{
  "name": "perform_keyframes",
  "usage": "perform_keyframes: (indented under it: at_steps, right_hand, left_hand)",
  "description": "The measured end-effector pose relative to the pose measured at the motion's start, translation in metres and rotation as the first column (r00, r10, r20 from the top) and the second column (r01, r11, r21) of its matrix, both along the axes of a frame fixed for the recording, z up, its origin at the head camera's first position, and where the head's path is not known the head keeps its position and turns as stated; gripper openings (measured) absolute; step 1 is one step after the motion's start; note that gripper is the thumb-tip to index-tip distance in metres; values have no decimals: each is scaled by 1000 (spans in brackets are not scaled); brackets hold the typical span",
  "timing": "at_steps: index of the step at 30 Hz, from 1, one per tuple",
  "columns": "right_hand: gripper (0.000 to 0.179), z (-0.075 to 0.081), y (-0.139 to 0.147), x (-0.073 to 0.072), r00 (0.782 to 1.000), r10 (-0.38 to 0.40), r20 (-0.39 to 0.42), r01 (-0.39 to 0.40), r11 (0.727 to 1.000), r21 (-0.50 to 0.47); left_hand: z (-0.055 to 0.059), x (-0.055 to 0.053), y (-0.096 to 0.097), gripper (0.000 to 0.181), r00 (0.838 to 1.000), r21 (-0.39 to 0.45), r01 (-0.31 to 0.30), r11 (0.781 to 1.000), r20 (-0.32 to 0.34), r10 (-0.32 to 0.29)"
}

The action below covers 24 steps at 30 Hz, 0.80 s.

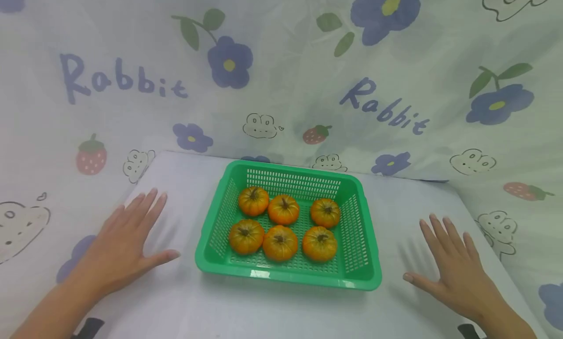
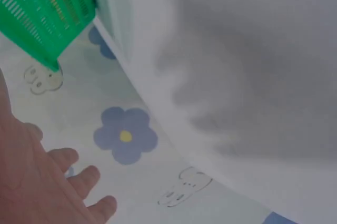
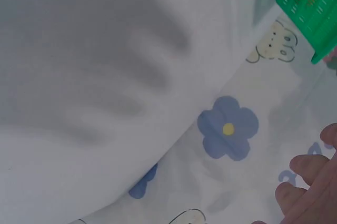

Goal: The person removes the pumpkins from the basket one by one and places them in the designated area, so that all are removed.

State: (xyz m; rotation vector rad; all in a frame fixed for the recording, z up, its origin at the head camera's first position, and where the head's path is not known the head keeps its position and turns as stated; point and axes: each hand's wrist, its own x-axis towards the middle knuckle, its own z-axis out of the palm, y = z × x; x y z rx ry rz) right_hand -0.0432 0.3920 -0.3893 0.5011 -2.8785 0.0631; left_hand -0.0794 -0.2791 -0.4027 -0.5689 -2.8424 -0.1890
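A green plastic basket point(image 1: 288, 279) with slotted walls stands in the middle of the white table in the head view. Several small orange pumpkins point(image 1: 280, 243) lie in it in two rows, with a gap between the left group and the right pair. To the basket's left, my left hand point(image 1: 127, 241) hovers palm down, fingers straight and thumb spread, touching nothing. My right hand point(image 1: 457, 270) is held likewise on the right side, apart from the basket. Each wrist view shows fingertips and a corner of the basket; its pumpkins are mostly hidden there.
The white tabletop point(image 1: 176, 305) extends on both sides of the basket. Behind and beside it hangs a pale cloth point(image 1: 281, 85) printed with blue flowers, strawberries, rabbits and the word Rabbit. Shadows of the hands fall on the table.
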Motion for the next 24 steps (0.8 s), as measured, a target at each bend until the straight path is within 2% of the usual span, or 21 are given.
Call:
perform_keyframes:
  at_steps: [5, 11, 15, 20, 24]
  right_hand:
    - [127, 3, -3, -1, 1000, -3, 1, 3, 1000, 19]
    - [127, 5, -11, -1, 1000, -1, 4, 1, 1000, 31]
    - [126, 7, -18, -2, 1000, 1, 4, -1, 1000, 27]
    - [121, 11, -25, -5, 998, 58, -27, -59, 998, -11]
    - [119, 17, -31, -12, 991, 118, -67, -120, 992, -28]
  left_hand:
    - [5, -2, 4, 121, 1000, 17, 5, 1000, 25, -5]
    - [7, -6, 14, 116, 995, 85, 56, 995, 82, -63]
    - [10, -9, 21, 114, 992, 101, 75, 992, 95, -84]
    - [15, -14, 33, 111, 991, 104, 89, 991, 87, -98]
    - [15, -16, 43, 112, 991, 112, 92, 989, 83, -102]
